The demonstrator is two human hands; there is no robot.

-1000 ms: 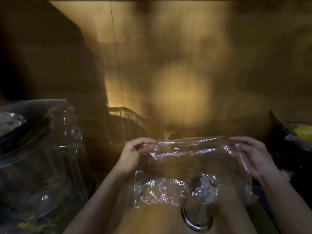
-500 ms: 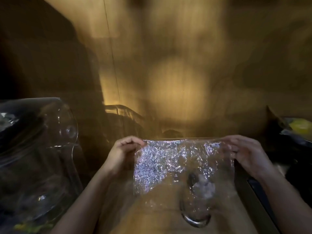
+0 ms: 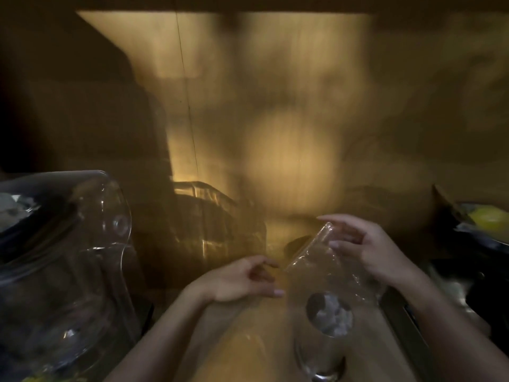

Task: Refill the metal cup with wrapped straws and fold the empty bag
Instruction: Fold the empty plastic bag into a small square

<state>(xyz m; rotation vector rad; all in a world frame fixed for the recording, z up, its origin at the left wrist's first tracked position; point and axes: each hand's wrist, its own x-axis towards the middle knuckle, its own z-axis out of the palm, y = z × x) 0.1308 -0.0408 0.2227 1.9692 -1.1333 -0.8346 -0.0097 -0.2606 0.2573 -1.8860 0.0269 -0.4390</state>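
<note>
Since the earlier frames the clear bag is no longer stretched flat between both hands: its left edge has swung over towards the right, so the film now stands as a slanted flap. The left hand has let go and hovers open, fingers loosely spread, just beside the bag's lower left edge. The right hand pinches the upper right part of the film between thumb and fingertips. Below the bag, seen partly through it, stands the metal cup with pale straw ends bunched in its mouth, so the refill looks done and folding is the step in hand. To fold well, the free hand should probably press the crease flat on the wooden counter, clear of the cup, squeezing air out. A clear dome sits well apart at left.
</note>
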